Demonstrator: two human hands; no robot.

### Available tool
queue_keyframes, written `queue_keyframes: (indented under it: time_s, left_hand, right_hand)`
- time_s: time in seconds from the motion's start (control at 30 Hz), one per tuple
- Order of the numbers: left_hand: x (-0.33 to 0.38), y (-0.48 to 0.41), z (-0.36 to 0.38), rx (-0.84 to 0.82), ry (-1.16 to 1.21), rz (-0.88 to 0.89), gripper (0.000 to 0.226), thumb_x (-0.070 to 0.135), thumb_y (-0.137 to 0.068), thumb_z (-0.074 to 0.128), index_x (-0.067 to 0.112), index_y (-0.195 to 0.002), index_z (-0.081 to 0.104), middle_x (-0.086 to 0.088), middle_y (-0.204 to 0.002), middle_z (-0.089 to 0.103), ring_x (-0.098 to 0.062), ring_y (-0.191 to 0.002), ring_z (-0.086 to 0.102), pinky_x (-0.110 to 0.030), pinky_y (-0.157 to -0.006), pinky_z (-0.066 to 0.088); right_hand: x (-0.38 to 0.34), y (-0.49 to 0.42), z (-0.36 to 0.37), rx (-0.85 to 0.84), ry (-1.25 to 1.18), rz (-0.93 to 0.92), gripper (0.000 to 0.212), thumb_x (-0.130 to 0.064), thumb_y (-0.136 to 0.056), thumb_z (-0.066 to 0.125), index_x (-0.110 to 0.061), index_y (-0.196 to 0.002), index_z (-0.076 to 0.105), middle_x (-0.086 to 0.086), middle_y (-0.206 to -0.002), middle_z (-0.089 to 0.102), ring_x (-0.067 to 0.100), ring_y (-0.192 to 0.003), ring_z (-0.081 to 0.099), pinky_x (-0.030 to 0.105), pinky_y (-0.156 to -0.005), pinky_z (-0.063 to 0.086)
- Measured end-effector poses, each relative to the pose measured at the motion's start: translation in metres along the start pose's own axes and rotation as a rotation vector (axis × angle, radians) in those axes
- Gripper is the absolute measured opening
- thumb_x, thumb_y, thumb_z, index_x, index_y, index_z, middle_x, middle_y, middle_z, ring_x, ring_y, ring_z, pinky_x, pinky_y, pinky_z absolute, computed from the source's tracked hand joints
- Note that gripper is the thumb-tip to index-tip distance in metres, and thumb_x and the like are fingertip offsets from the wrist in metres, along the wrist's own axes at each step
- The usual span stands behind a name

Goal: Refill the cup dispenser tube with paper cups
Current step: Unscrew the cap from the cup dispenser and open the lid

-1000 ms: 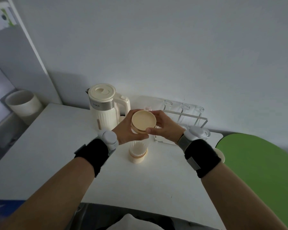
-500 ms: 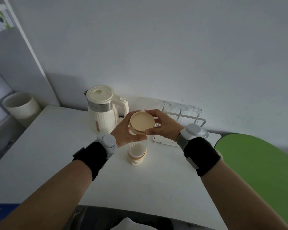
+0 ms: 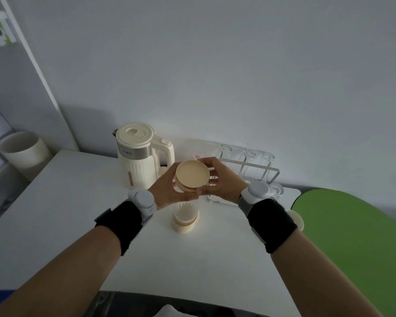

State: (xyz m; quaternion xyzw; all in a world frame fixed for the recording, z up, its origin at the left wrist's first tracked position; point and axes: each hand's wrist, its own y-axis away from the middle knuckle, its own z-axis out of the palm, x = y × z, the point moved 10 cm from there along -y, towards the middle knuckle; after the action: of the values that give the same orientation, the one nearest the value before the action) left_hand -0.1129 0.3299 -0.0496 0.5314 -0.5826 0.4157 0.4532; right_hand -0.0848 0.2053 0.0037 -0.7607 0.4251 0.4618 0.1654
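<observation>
A clear cup dispenser tube with a ribbed cream base stands upright on the white table. White paper cups show through its lower part. A round cream lid sits at the tube's top. My left hand wraps around the upper tube just under the lid. My right hand pinches the lid's right rim with fingertips. Whether the lid is seated or lifted slightly is hidden by my fingers.
A cream electric kettle stands just left behind the tube. A wire rack with upturned glasses is right behind my right hand. A green round surface adjoins the table at right. A white bin sits far left.
The view has shifted slightly; both hands stay on the tube top and lid. My right fingers have moved a little around the lid's rim.
</observation>
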Motion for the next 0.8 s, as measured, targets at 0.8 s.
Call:
queue_keyframes:
  time_s: [0.8]
  left_hand:
    - [-0.0011, 0.0001, 0.0051, -0.062, 0.001, -0.022, 0.084, 0.042, -0.059, 0.085, 0.041, -0.129, 0.039, 0.018, -0.124, 0.056, 0.004, -0.117, 0.051, -0.027, -0.102, 0.043]
  right_hand:
    - [0.0009, 0.0037, -0.0055, 0.054, -0.031, 0.017, 0.076, -0.027, -0.067, 0.086, -0.021, -0.133, 0.048, 0.000, -0.128, 0.055, 0.020, -0.115, 0.055, 0.036, -0.095, 0.054]
